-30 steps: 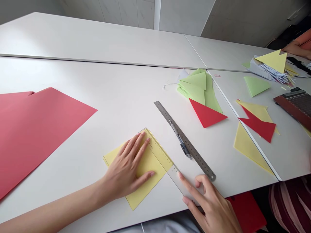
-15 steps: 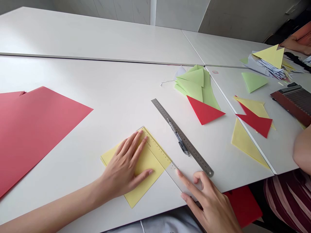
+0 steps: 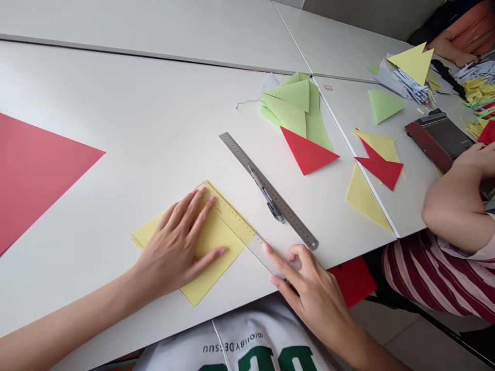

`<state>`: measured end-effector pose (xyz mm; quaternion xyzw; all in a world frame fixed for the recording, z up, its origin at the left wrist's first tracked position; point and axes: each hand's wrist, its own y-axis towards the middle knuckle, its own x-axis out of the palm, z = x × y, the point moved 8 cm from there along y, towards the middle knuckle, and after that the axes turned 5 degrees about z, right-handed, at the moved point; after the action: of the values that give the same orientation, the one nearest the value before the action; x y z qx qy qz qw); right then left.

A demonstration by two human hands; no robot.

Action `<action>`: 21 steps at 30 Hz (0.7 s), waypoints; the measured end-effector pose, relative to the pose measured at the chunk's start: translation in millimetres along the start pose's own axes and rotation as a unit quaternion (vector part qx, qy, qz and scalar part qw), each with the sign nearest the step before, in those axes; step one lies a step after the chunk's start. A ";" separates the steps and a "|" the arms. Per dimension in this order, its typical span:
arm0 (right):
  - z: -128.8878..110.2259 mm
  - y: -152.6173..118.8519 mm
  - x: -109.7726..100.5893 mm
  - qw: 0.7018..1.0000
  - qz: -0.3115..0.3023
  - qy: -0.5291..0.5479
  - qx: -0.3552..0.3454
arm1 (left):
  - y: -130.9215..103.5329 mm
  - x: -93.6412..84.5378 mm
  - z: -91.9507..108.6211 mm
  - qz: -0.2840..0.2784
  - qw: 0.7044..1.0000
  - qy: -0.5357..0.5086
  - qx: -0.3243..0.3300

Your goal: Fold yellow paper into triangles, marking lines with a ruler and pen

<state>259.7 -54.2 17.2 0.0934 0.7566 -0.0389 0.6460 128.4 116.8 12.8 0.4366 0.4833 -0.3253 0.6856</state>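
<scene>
My left hand (image 3: 176, 242) lies flat with spread fingers on a yellow paper sheet (image 3: 222, 252), its fingertips over the upper end of a clear ruler (image 3: 232, 214). That ruler runs along the sheet's upper right edge and sticks out past its right corner. At this projecting end, my right hand (image 3: 309, 288) touches the ruler with its index fingertip; the index and middle fingers are extended, another finger is curled. A steel ruler (image 3: 228, 141) lies to the right of the sheet, and a mechanical pencil (image 3: 266, 196) rests against it.
Red paper (image 3: 42, 170) lies at the left. Beyond the steel ruler are green sheets (image 3: 290, 103) and a red piece (image 3: 307, 152). Farther right are a yellow piece (image 3: 363, 198), a paper trimmer (image 3: 435, 136), paper scraps (image 3: 413, 85) and another person's arm (image 3: 452, 206).
The view has shifted, so the table's things appear farther left and higher, and more of the person at the right shows. Both hands keep their places on the sheet and clear ruler.
</scene>
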 end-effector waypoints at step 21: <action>1.8 -0.2 -3.4 1.000 0.005 0.000 -0.011 | 3.3 1.3 0.8 -0.007 1.000 -0.011 -0.005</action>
<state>261.9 -55.0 20.3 0.0903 0.7563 -0.0276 0.6474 131.9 117.5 12.6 0.4260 0.4804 -0.3328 0.6906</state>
